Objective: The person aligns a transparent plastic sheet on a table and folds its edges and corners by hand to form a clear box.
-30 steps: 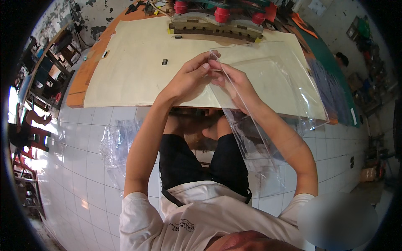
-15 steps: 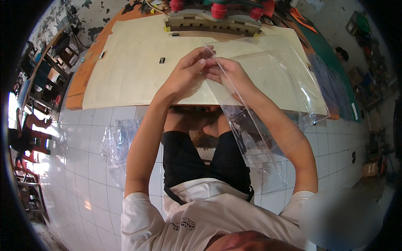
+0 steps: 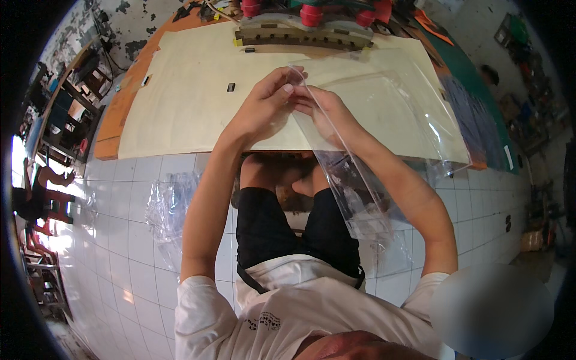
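A large clear plastic sheet, folded or layered, spreads over the right half of the table and hangs past its front edge toward my lap. My left hand pinches the sheet's upper left corner between thumb and fingers. Close against it, my right hand is closed on the same edge, seen partly through the plastic. The two hands' fingertips meet over the middle of the table. Exactly how the layers lie between the fingers is too fine to make out.
A pale yellow sheet covers the wooden table. At the far edge stands a slotted metal bar with red fittings. A small dark block lies left of my hands. Crumpled clear plastic lies on the tiled floor; dark sheets are stacked at right.
Both hands keep their hold on the sheet's corner, with only slight finger movement. The whole view has shifted a little.
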